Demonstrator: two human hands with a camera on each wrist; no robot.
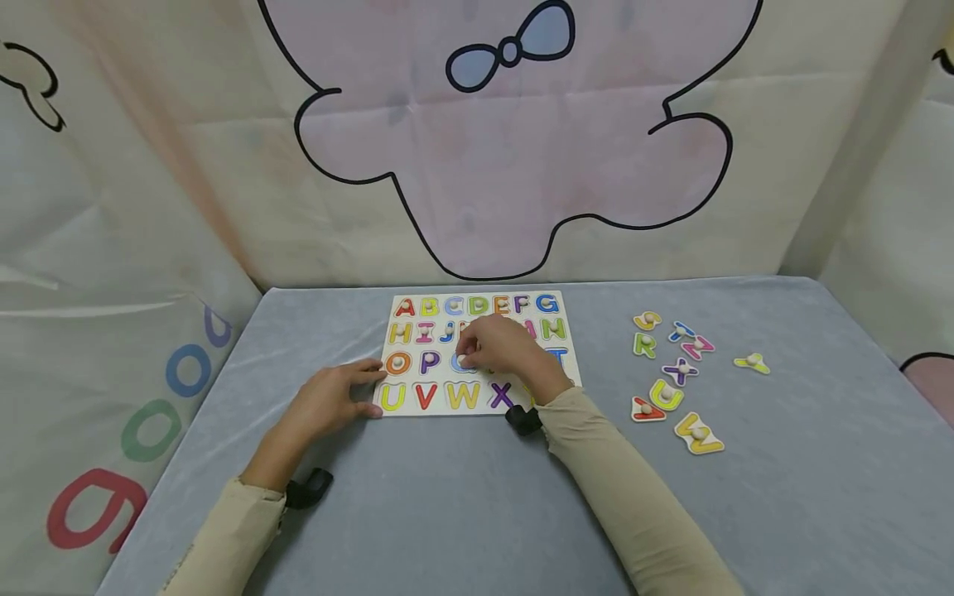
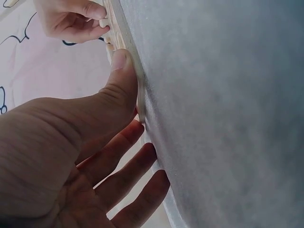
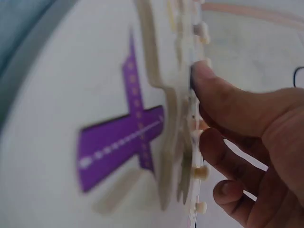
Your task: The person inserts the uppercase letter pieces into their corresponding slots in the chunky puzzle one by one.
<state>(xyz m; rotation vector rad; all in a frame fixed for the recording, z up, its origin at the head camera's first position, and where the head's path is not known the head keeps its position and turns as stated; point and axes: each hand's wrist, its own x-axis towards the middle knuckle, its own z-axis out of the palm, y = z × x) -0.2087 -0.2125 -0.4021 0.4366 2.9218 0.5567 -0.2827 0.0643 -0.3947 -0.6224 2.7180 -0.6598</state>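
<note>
A white alphabet puzzle board [image 1: 440, 412] lies on the table with colored letters in rows. My left hand [image 1: 328, 400] rests at its lower left corner, thumb and fingers touching the edge. In the left wrist view, the thumb [image 2: 124, 78] presses the board's side while the other fingers spread loosely along it. Above the third row, my right hand [image 1: 503, 346] pinches the knob of a blue letter piece [image 1: 460, 362] just right of the P; the hand hides much of that piece. The right wrist view shows the purple X [image 3: 137, 114] printed close by.
Several loose knobbed letter pieces lie right of the board, among them a yellow W or M shape [image 1: 699, 434], a yellow U [image 1: 667, 395], a green R [image 1: 644, 345] and a Y [image 1: 753, 362]. A patterned cloth wall [image 1: 477, 165] stands behind the table.
</note>
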